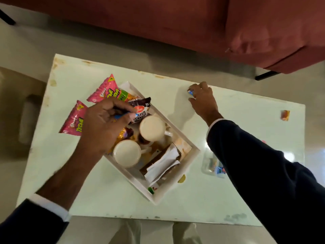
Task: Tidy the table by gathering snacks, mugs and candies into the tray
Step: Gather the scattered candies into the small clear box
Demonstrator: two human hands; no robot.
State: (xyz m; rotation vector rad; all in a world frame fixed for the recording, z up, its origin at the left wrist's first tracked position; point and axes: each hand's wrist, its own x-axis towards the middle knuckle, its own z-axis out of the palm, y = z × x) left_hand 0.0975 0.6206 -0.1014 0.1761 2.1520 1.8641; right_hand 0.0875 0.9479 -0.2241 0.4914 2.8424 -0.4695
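So this is mid-gather, candy stage. The tray [193,152] sits a bit left of centre in the frame, turned at an angle on the desk [246,110], and it's already pretty loaded: two mugs [152,128] in the middle, a salted peanuts packet [140,113] toward its upper end, some folded white paper at the lower right end. Two pink snack packets [103,90] lie at the upper left; the upper one looks like it's leaning over the tray's corner, the other one is on the desk just beside the tray.

The left hand [102,127] is over the upper left part of the tray, fingers curled around something small and blue, probably a candy [126,115], looks about ready to be dropped in. The right hand [202,101] is up near the far edge of the desk, right of centre, fingers pinching a small blue wrapped candy [190,92].

Still loose: an orange candy [284,115] far right, a yellow one [182,178] just beside the tray's lower right side, and a few wrapped bits [216,166] near the right sleeve, blurry so can't say what exactly.

Next I'd guess: release the left one over a free gap, not onto the mugs, then bring the right one across and go for the far orange piece
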